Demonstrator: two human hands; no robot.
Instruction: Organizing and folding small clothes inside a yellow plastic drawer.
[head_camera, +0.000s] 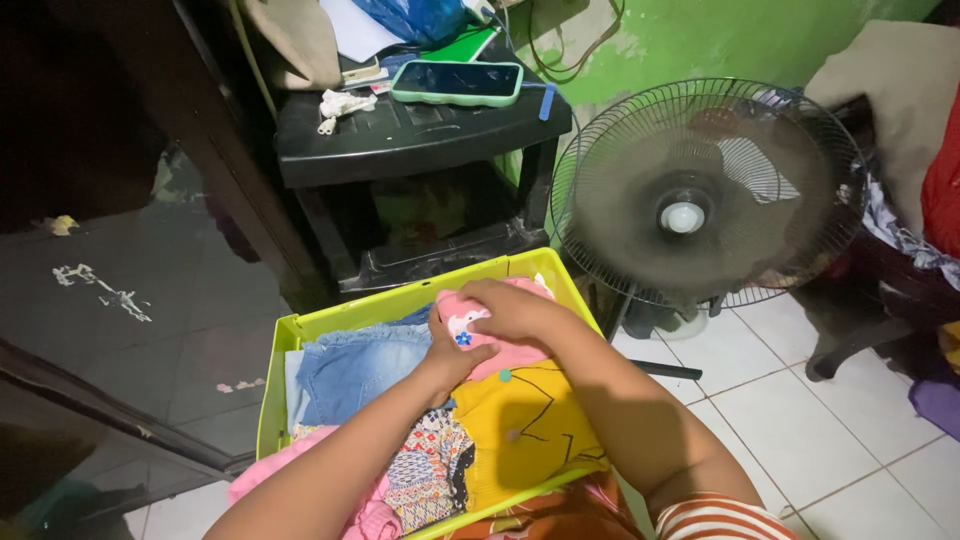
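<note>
Pink folded garment (497, 350) lay at the far right end of the lime-green plastic crate (272, 380), directly under both hands. Left hand (452, 355) pressed flat against its near-left edge, fingers bent, thumb over a small blue flower print. Right hand (515, 308) cupped over the top, fingers curled down onto the cloth; closed lightly on the garment, not a full grip. Both forearms came in from the bottom of the view, crossing over the crate; striped sleeve (720, 518) showed at the right elbow. Soft knit look to the pink piece, small printed motif. Beside it, folded denim (355, 368) with frayed hem to the left, yellow cloth (525, 430) with black lines just nearer, patterned multicolour fabric (430, 465) next to that. Behind the crate, black plastic stool (400, 140) with a phone (457, 82) in a green case; round wire-grille fan (705, 195) to the right on white tiled floor (800, 420).
</note>
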